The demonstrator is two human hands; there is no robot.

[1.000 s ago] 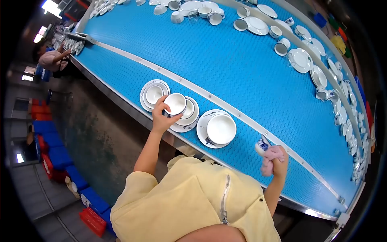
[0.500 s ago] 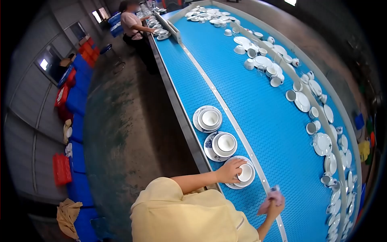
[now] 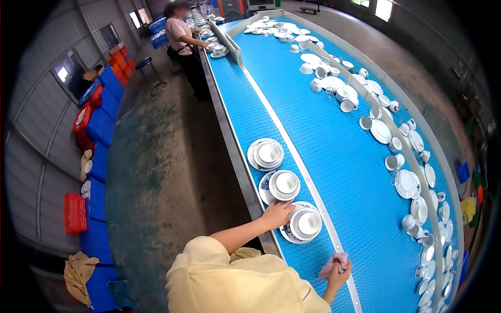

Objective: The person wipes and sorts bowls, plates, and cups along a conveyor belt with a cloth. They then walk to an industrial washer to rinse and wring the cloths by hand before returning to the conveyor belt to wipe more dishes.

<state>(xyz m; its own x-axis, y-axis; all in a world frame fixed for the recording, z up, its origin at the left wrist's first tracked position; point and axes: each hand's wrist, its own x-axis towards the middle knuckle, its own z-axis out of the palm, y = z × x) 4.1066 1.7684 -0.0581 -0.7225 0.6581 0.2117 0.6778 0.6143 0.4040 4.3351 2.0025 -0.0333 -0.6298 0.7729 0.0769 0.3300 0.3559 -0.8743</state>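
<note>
My left hand [image 3: 277, 214] is at the left rim of the nearest dish stack, its fingers stretched toward the middle stack. Whether the fingertips touch either one is hard to tell. The nearest stack has a white bowl [image 3: 309, 223] on top of a blue-patterned plate [image 3: 288, 233]. Just beyond it, another white bowl [image 3: 287, 183] tops the middle stack, and a third bowl [image 3: 268, 153] tops the farthest of the three. Near the metal strip, my right hand [image 3: 340, 276] is closed around a crumpled pink cloth [image 3: 334, 263].
The blue belt [image 3: 313, 135] is split by a metal strip [image 3: 292, 143]. Plates, cups and bowls [image 3: 407, 182] line its right side along a rail. A co-worker [image 3: 180, 39] stands at the far left beside stacked dishes [image 3: 216, 49]. Blue crates [image 3: 96, 235] stand along the wall.
My left hand has left the top bowl of the nearest stack and moved left to its rim. My right hand with the cloth has shifted slightly. The view has tilted a little.
</note>
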